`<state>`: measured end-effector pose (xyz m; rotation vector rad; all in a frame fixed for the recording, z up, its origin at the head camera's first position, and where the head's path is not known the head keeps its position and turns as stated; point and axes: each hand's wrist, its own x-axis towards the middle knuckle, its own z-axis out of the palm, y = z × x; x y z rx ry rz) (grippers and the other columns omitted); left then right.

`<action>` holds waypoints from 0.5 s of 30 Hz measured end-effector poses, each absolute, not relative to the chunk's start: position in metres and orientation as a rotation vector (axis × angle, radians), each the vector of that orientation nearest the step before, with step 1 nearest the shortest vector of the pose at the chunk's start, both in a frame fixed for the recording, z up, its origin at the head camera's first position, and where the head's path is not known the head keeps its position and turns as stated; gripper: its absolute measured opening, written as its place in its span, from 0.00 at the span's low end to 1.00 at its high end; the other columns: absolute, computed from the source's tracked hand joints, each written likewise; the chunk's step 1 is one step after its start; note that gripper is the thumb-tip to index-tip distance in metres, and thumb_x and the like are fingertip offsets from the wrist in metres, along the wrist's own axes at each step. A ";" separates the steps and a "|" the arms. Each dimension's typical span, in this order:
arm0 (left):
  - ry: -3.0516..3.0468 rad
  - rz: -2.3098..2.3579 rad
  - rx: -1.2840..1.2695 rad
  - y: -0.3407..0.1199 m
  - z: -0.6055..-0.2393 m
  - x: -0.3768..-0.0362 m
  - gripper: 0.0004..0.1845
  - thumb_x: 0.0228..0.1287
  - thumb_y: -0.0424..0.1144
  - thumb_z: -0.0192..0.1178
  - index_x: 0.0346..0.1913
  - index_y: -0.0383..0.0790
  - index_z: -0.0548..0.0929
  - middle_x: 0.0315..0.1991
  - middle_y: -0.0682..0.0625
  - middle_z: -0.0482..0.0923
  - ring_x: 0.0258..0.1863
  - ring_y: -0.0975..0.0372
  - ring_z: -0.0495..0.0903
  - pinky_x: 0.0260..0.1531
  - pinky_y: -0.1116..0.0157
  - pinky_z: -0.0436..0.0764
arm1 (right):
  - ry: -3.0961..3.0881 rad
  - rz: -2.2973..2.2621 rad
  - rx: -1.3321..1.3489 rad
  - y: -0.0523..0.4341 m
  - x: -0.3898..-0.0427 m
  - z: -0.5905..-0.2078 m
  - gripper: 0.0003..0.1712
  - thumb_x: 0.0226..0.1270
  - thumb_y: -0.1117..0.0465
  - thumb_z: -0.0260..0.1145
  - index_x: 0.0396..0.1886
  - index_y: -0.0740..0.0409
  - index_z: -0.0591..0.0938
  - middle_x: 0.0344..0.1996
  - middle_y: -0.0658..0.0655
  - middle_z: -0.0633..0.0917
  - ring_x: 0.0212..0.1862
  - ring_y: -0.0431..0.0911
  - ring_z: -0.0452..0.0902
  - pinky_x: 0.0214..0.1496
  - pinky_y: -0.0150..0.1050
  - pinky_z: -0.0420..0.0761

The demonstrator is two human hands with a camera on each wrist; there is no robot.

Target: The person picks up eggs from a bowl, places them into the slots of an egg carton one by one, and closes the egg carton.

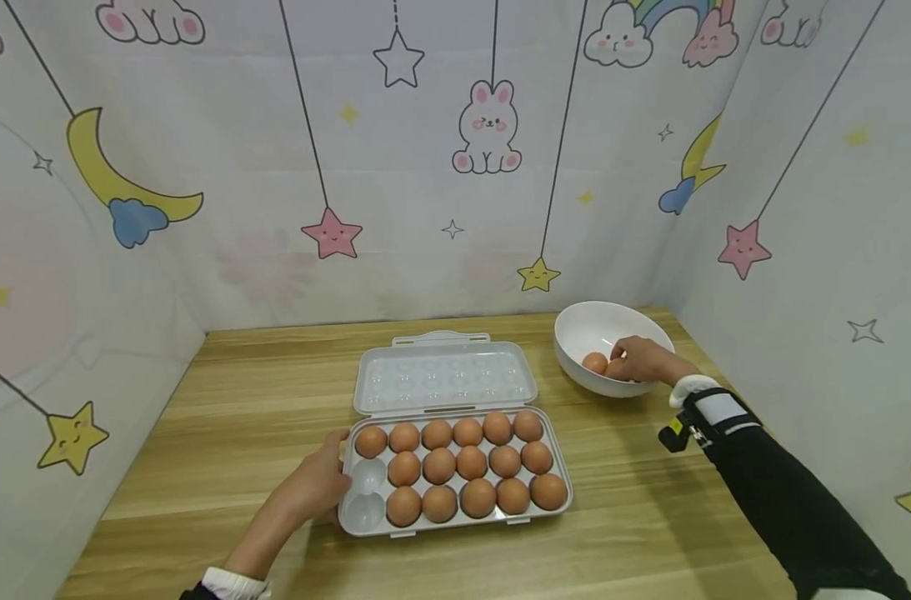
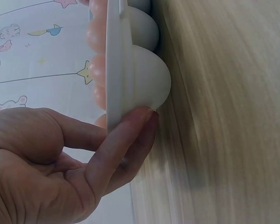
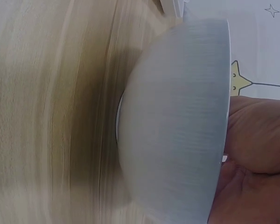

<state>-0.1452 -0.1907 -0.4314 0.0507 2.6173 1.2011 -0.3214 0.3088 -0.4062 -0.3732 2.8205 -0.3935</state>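
The right hand [image 1: 643, 360] is covering part of the eggs [image 1: 605, 365] in the bowl [image 1: 575, 333], hiding its own fingertips, while the picture's edge is cutting the tray [image 2: 116, 60] in the left wrist view.

Bowl [image 1: 613, 333] right of egg tray [image 1: 455, 521]

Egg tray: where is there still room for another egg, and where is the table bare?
The white plastic egg tray has two empty cups at its left end, beside the left hand; every other cup holds a brown egg. The wooden table is bare left of the tray and along its front edge. It is crowded between the tray's lid and the white bowl.
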 end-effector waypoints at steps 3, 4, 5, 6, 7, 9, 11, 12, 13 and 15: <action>2.630 1.188 0.061 -0.191 -0.432 -0.146 0.36 0.51 0.21 0.51 0.65 0.23 0.52 0.32 0.40 0.76 0.32 0.53 0.78 0.26 0.58 0.82 | 2.822 -0.379 -0.364 0.309 -0.320 -0.405 0.23 0.54 0.58 0.67 0.43 0.70 0.77 0.30 0.58 0.79 0.28 0.47 0.74 0.29 0.36 0.75; 2.635 1.184 0.064 -0.191 -0.432 -0.146 0.36 0.51 0.21 0.51 0.65 0.23 0.52 0.32 0.40 0.76 0.32 0.53 0.78 0.26 0.58 0.82 | 2.823 -0.374 -0.361 0.309 -0.320 -0.404 0.23 0.53 0.58 0.67 0.43 0.71 0.77 0.30 0.58 0.79 0.28 0.47 0.74 0.29 0.36 0.75; 2.637 1.182 0.066 -0.191 -0.433 -0.146 0.36 0.51 0.21 0.51 0.65 0.22 0.52 0.32 0.40 0.77 0.32 0.53 0.78 0.27 0.58 0.82 | 2.824 -0.369 -0.361 0.309 -0.319 -0.404 0.23 0.53 0.58 0.67 0.43 0.71 0.77 0.30 0.58 0.79 0.29 0.47 0.74 0.29 0.36 0.75; 2.642 1.178 0.067 -0.191 -0.433 -0.146 0.36 0.51 0.21 0.51 0.65 0.22 0.52 0.32 0.40 0.77 0.32 0.53 0.78 0.27 0.58 0.82 | 2.826 -0.367 -0.362 0.309 -0.319 -0.403 0.22 0.53 0.58 0.67 0.43 0.71 0.77 0.30 0.58 0.79 0.29 0.47 0.74 0.29 0.36 0.75; 2.644 1.175 0.068 -0.191 -0.433 -0.146 0.36 0.51 0.21 0.52 0.65 0.22 0.53 0.32 0.40 0.77 0.32 0.53 0.78 0.28 0.58 0.82 | 2.828 -0.363 -0.372 0.310 -0.318 -0.402 0.22 0.53 0.58 0.67 0.43 0.71 0.76 0.30 0.59 0.79 0.29 0.47 0.74 0.29 0.36 0.75; 2.655 1.158 0.072 -0.191 -0.433 -0.146 0.36 0.51 0.21 0.52 0.65 0.22 0.53 0.32 0.40 0.77 0.33 0.53 0.78 0.29 0.58 0.82 | 2.842 -0.351 -0.395 0.311 -0.317 -0.401 0.21 0.53 0.59 0.67 0.42 0.71 0.76 0.30 0.59 0.79 0.29 0.48 0.73 0.30 0.37 0.75; 2.666 1.144 0.075 -0.191 -0.432 -0.146 0.35 0.51 0.22 0.52 0.64 0.22 0.54 0.32 0.40 0.77 0.33 0.53 0.78 0.30 0.57 0.81 | 2.857 -0.341 -0.422 0.311 -0.316 -0.399 0.19 0.52 0.61 0.66 0.41 0.71 0.77 0.30 0.58 0.79 0.30 0.48 0.73 0.30 0.37 0.74; 2.669 1.140 0.072 -0.191 -0.432 -0.146 0.35 0.50 0.22 0.52 0.64 0.22 0.54 0.32 0.40 0.77 0.34 0.53 0.78 0.30 0.57 0.81 | 2.864 -0.341 -0.432 0.312 -0.315 -0.398 0.19 0.52 0.62 0.65 0.41 0.71 0.77 0.30 0.58 0.79 0.30 0.48 0.72 0.30 0.37 0.74; 2.670 1.137 0.076 -0.191 -0.431 -0.146 0.35 0.51 0.22 0.52 0.64 0.22 0.54 0.33 0.39 0.77 0.34 0.53 0.78 0.30 0.57 0.81 | 2.869 -0.340 -0.443 0.312 -0.314 -0.398 0.18 0.52 0.63 0.65 0.40 0.71 0.77 0.30 0.58 0.79 0.30 0.48 0.72 0.30 0.37 0.74; 2.666 1.139 0.074 -0.191 -0.431 -0.146 0.35 0.51 0.22 0.52 0.64 0.22 0.54 0.33 0.40 0.77 0.33 0.53 0.78 0.29 0.58 0.81 | 2.874 -0.348 -0.448 0.312 -0.313 -0.396 0.18 0.51 0.63 0.65 0.40 0.71 0.77 0.29 0.58 0.78 0.30 0.49 0.72 0.30 0.37 0.74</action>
